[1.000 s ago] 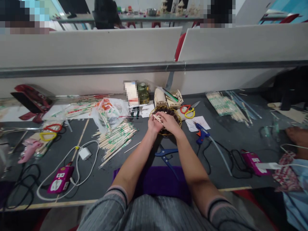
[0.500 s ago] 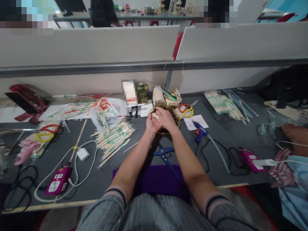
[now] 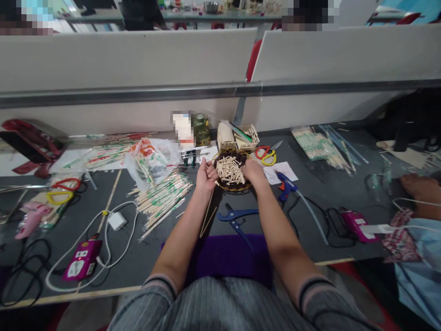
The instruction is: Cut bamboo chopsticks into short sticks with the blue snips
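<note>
A round basket (image 3: 248,188) with a gold-coloured wire rim holds a heap of short cut wooden sticks (image 3: 230,170). At its left rim is my left hand (image 3: 207,174), fingers curled; a pale stick end shows by the fingertips. My right hand (image 3: 253,171) reaches over the right side of the basket, its bent fingers together and their tips down at the heap. What those tips hold is hidden. Below the basket lies a blue-handled cutter (image 3: 237,216), with thin sticks (image 3: 207,221) beside my left forearm.
Wrapped chopsticks (image 3: 165,197) and a plastic bag (image 3: 155,158) lie to the left. Scissors (image 3: 268,156), a blue glue gun (image 3: 285,186) and its cord are at the right. Open-topped wooden boxes (image 3: 237,138) stand behind the basket. Another person's arm (image 3: 422,195) rests far right.
My hands, together over the basket before, have moved apart to its left and right sides. The heap of short sticks is now uncovered. The whole view has shifted slightly.
</note>
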The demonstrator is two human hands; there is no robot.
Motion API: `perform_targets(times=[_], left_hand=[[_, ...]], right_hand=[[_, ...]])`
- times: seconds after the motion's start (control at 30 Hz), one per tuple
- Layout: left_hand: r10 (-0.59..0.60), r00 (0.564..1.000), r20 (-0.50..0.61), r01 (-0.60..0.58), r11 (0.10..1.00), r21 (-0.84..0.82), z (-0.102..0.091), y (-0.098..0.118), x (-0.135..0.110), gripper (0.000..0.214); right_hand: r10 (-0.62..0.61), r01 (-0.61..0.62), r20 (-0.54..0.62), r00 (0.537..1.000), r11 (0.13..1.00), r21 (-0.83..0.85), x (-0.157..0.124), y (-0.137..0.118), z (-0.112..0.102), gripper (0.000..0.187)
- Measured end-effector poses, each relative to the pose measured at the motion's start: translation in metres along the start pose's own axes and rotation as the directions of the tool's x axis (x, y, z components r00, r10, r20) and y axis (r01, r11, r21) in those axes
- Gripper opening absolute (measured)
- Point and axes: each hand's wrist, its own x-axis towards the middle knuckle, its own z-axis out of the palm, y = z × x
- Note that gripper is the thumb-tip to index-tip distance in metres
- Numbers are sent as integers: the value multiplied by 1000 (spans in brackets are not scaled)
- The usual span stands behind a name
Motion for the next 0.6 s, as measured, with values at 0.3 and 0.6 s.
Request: perform_targets(times=[0.3,0.6], left_hand=[[-37,997,-73,41,998,56,-5,5,-4,35],[-51,988,-146,70,990,124,-1,-5,29,20]], right_hand=[[-136,133,34,990,988,83,23,-11,9,24],[-360,367,-112,926,792,487,35,13,-12,16]])
